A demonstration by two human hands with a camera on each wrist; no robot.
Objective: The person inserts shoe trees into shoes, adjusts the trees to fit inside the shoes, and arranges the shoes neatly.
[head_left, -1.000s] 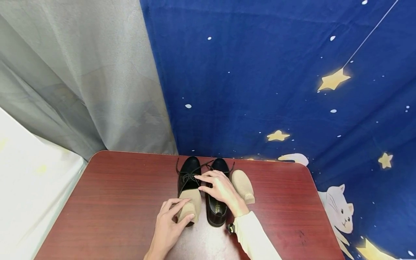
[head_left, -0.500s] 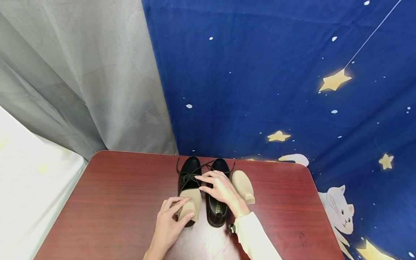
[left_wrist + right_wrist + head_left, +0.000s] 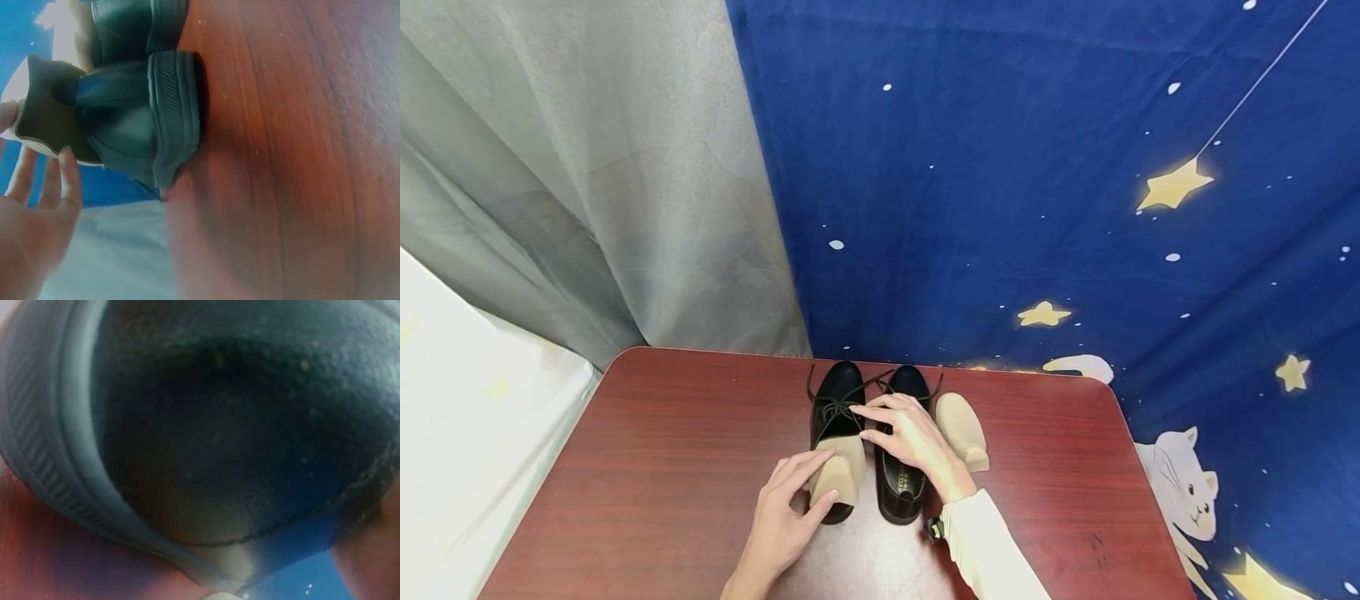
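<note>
In the head view a black lace-up shoe (image 3: pixel 839 385) stands on the table, toe pointing away. A beige moulded shoe insert (image 3: pixel 838 477) sits tilted in its opening, its heel end raised. My left hand (image 3: pixel 782 508) holds that insert between thumb and fingers; the left wrist view shows the insert's hollow underside (image 3: pixel 53 109). My right hand (image 3: pixel 910 429) reaches over the second black shoe (image 3: pixel 901 492), fingers fairly straight, fingertips touching the first shoe near its laces. The right wrist view is filled by dark shoe leather (image 3: pixel 237 437); the fingertips are hidden there.
A second beige insert (image 3: pixel 961 429) lies right of the shoes. The reddish wooden table (image 3: pixel 685 450) has its far edge just beyond the toes. Behind it hang a grey curtain (image 3: pixel 625 208) and a blue starry cloth (image 3: pixel 970 167).
My left hand has shifted slightly to the left, its fingers sliding a little forward along the insert. The right hand and the shoes stay where they were.
</note>
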